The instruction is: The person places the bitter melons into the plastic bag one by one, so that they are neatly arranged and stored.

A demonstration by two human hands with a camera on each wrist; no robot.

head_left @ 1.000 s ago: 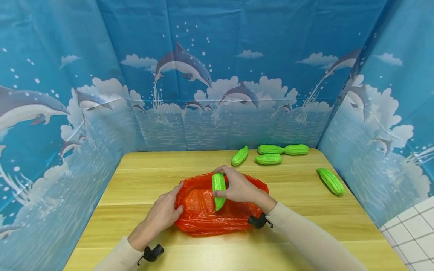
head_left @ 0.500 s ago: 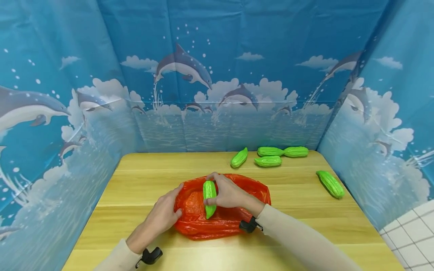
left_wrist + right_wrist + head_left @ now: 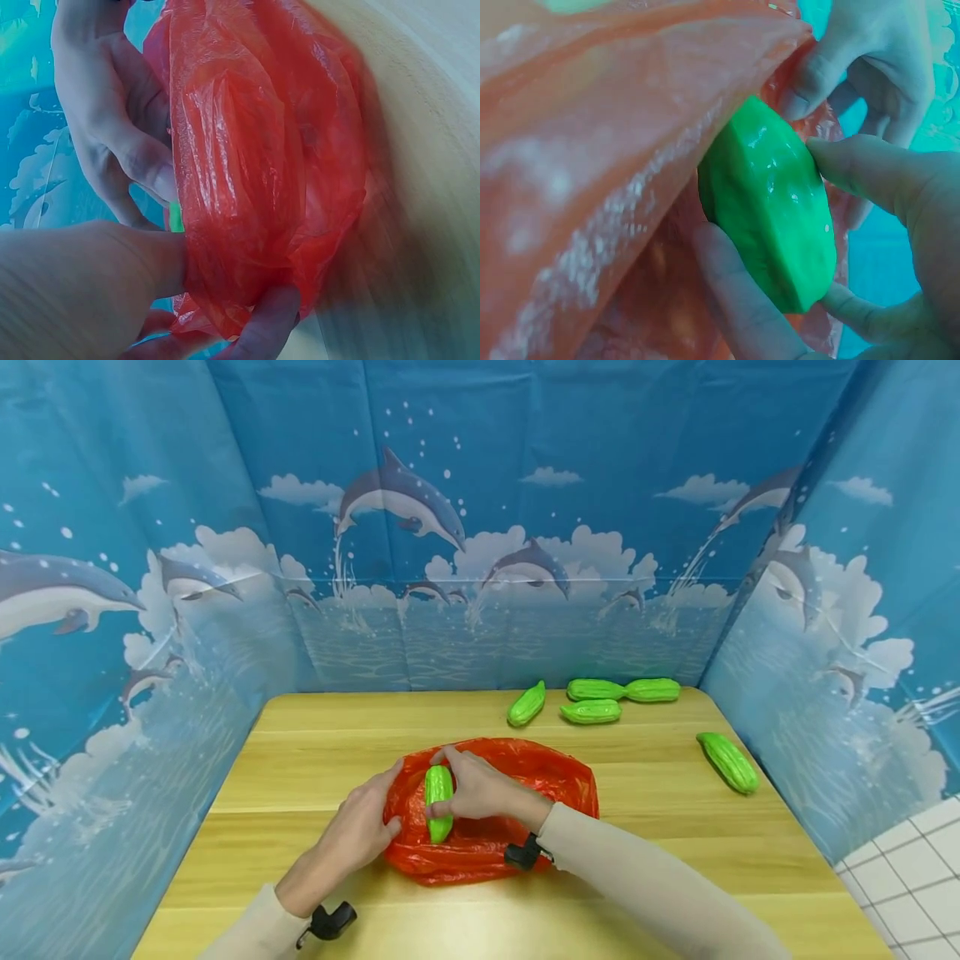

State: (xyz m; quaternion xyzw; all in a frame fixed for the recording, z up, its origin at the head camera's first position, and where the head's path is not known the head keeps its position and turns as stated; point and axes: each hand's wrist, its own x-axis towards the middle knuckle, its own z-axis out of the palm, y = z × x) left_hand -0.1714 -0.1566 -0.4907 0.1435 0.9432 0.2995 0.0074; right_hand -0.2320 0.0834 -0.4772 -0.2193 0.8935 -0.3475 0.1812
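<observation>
Your right hand has the ridged green gourd pinched, long axis toward you (left hand grips the red plastic bag).

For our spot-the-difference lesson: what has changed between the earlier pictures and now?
The right hand carried the green gourd leftward across the mouth of the red bag, toward the left hand. Unchanged: both hands' holds and the other gourds.

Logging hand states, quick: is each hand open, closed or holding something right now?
Left hand: holding the red plastic bag by its left edge.
Right hand: holding a green ridged gourd.
</observation>
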